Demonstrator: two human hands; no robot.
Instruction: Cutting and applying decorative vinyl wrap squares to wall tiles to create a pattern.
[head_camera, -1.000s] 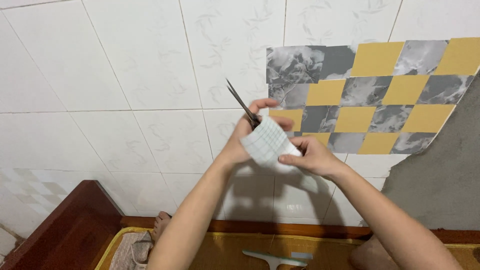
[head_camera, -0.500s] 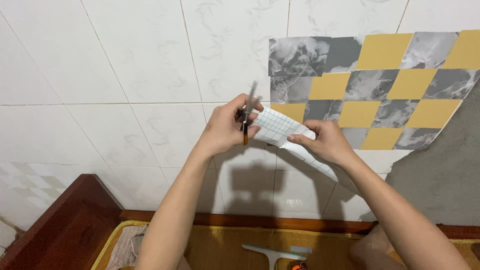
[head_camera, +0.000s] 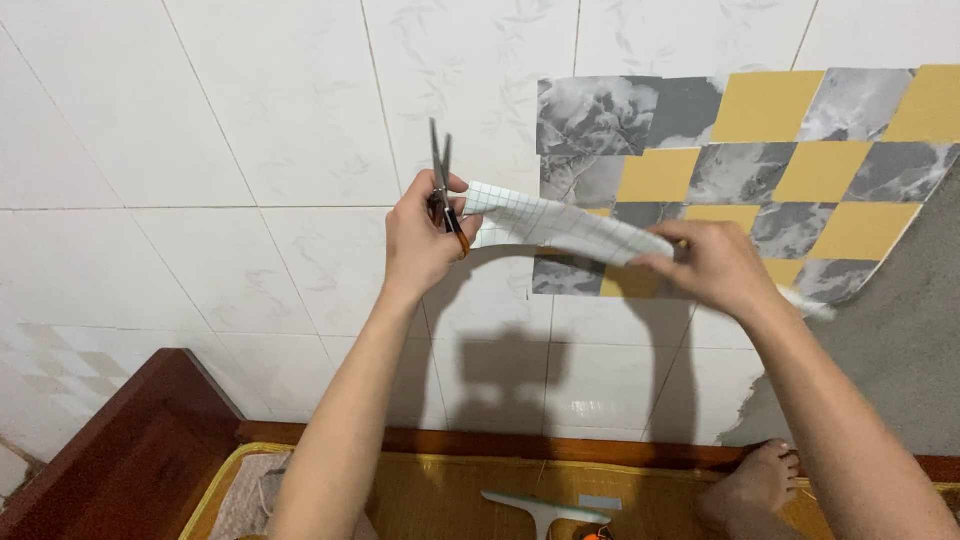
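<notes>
The left hand (head_camera: 420, 245) has its fingers (head_camera: 405, 205) curled together around the orange-handled scissors (head_camera: 445, 195), whose blades point straight up above the knuckles, closed or nearly so. The thumb (head_camera: 455, 185) of that hand also presses on the near end of a strip of white backing paper (head_camera: 560, 225) printed with a fine grid. The strip runs from these fingers across to the right hand (head_camera: 715, 270), sagging a little and twisted along its length. The right hand's fingers (head_camera: 665, 262) are pinched together on the far end of the strip, thumb underneath, with the rest of the hand folded over it.

Just behind the strip and the right hand lies a patch of sticker film (head_camera: 760, 170) on the wall, patterned in grey marble and mustard-yellow squares set as diamonds. Its lower right edge is torn and ragged, and beyond that edge is bare grey wall (head_camera: 900, 350). To the left of the left hand and above both hands, the wall is covered in large white tiles (head_camera: 250, 150).

Well below the fingers, a woven yellow mat (head_camera: 450, 500) lies on the floor beside a dark wooden edge (head_camera: 120, 440). On the mat lie a pale squeegee (head_camera: 540, 508) and, under the right forearm, the person's bare foot (head_camera: 755, 485).
</notes>
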